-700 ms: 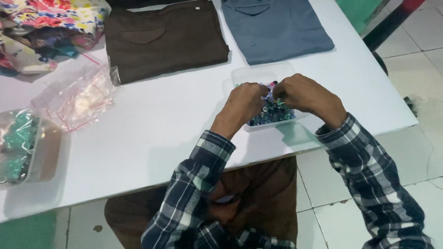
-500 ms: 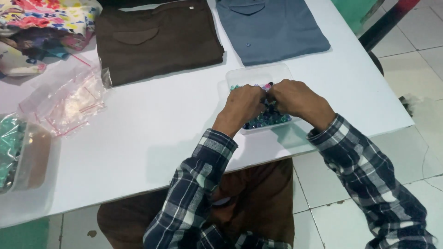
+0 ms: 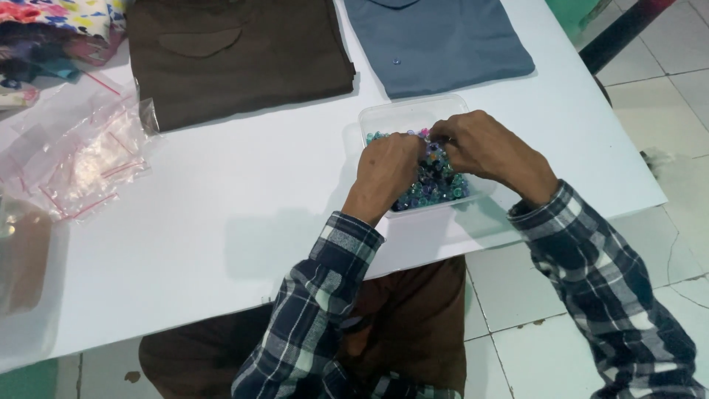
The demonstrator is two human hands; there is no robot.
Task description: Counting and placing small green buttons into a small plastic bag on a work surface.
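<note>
A clear plastic tray (image 3: 399,114) full of small coloured beads (image 3: 436,185) sits near the front edge of the white table (image 3: 221,222). My left hand (image 3: 388,170) and my right hand (image 3: 480,148) hover over the tray, fingertips meeting above the beads around a small pinkish bead (image 3: 425,134). The fingers are curled, and I cannot make out which hand pinches the bead. Both sleeves are blue plaid.
A folded brown garment (image 3: 236,52) and a folded blue-grey garment (image 3: 436,41) lie at the table's far side. Several clear zip bags (image 3: 81,159) lie at the left, with colourful fabric (image 3: 52,29) at the far left corner. Tiled floor is at the right.
Both hands stay over the bead tray with small finger movements. The view has shifted, so the left-hand container of beads has slid out of sight.
</note>
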